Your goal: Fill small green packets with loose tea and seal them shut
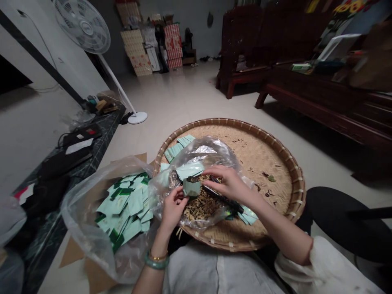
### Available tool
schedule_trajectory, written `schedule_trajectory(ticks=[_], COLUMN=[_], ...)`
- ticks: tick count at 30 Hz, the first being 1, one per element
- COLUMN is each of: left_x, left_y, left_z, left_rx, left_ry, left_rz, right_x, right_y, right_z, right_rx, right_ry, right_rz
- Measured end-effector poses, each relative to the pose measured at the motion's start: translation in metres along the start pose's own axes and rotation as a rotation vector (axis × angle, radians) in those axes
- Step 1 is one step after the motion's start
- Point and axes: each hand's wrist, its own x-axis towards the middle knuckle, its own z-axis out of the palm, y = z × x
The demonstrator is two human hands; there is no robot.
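My left hand is closed on a small pale green packet, held over a clear plastic bag of loose dark tea leaves. My right hand hovers just to the right, fingers curled over the packet's top and over the tea; a dark flat tool lies under it, and whether the fingers grip it is unclear. The bag rests on a round woven bamboo tray on my lap. A green bangle sits on my left wrist.
A second clear bag full of green packets lies at the left on cardboard. More green packets sit on the tray's far left. A white standing fan, a dark bench with clutter, and dark wooden furniture surround me.
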Motion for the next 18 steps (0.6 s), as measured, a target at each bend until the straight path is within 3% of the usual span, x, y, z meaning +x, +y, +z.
schedule_trajectory(ticks=[3,5,18], left_x=[-0.001,-0.002,0.002], left_y=[0.003,0.004,0.006], left_z=[0.001,0.001,0.003], left_rx=[-0.042,-0.066,0.020], left_ry=[-0.061,-0.087,-0.228], left_rz=[-0.012,-0.027,-0.103], right_x=[0.001,0.003,0.010], right_y=[-0.002,0.000,0.018], right_z=[0.006,0.011,0.008], right_rx=[-0.067,-0.079,0.049], right_ry=[-0.120,-0.162,0.001], right_rz=[-0.079,-0.040,0.159])
